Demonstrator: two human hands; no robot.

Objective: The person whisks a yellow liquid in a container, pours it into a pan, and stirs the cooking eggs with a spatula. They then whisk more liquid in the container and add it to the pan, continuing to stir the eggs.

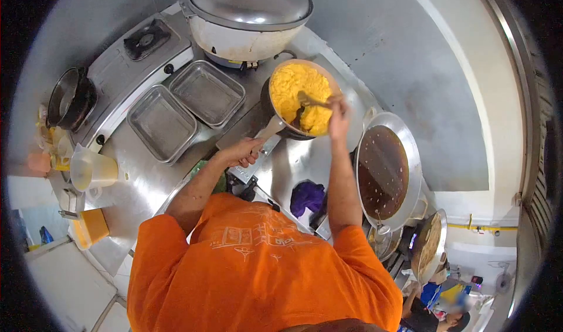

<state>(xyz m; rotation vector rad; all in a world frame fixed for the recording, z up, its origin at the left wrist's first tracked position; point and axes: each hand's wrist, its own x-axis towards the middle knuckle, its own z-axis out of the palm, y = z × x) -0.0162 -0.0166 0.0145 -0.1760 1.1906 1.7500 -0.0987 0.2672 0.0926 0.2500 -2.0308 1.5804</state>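
Observation:
A round pan (335, 85) holds a thick layer of yellow food (296, 84), much like scrambled egg. My left hand (239, 153) is wrapped round the pan's pale handle (270, 128), low on the left. On the right side, my right hand (338, 119) grips a brown spatula (314, 101), whose far end rests in the yellow food. Steam or motion slightly blurs the fingers of my right hand.
Two empty metal trays (162, 124) lie left of the pan, below a large lidded pot (249, 36). To the right stands a wide wok of dark liquid (384, 170). A purple cloth (307, 197) lies nearer me. Another person (423, 319) is at the lower right.

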